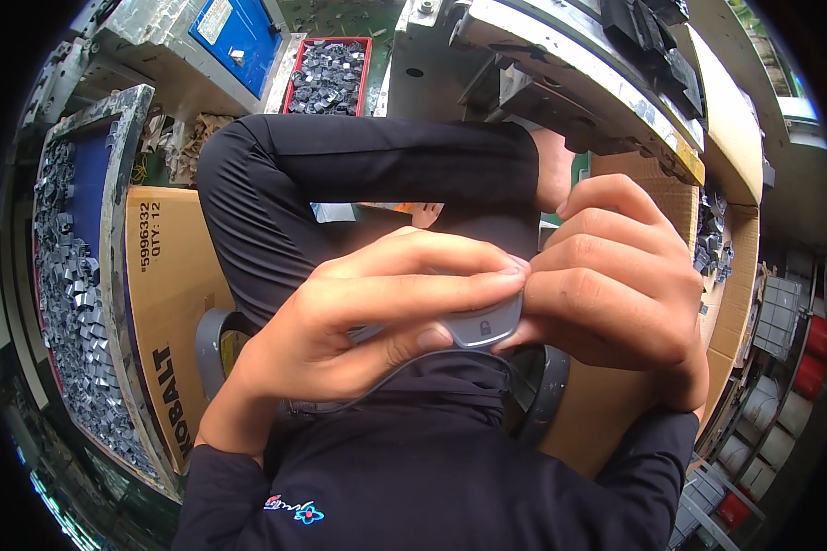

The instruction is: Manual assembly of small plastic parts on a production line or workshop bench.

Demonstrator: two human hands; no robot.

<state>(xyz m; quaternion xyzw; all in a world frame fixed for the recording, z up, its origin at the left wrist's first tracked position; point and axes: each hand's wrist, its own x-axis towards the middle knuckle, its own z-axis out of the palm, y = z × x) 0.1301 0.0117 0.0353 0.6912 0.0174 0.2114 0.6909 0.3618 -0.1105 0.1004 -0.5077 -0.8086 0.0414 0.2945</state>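
Observation:
Above my lap, both hands meet around a small grey plastic device (487,328) with a rounded lower edge and a little dark symbol on its face. My left hand (349,308) pinches it from the left, with long fingers over its top and the thumb along its lower side. At the right end, my right hand (620,275) grips it with curled fingers, the thumb beneath. Much of the device is hidden behind the fingers. A thin dark cable (376,390) curves below my left hand toward the device; whether it joins it I cannot tell.
On the left, a tray (110,147) full of small dark metal parts stands beside a cardboard box (170,303). A red bin (369,78) with similar parts lies ahead. Machine metalwork (569,69) overhangs the upper right, near an open carton (730,119).

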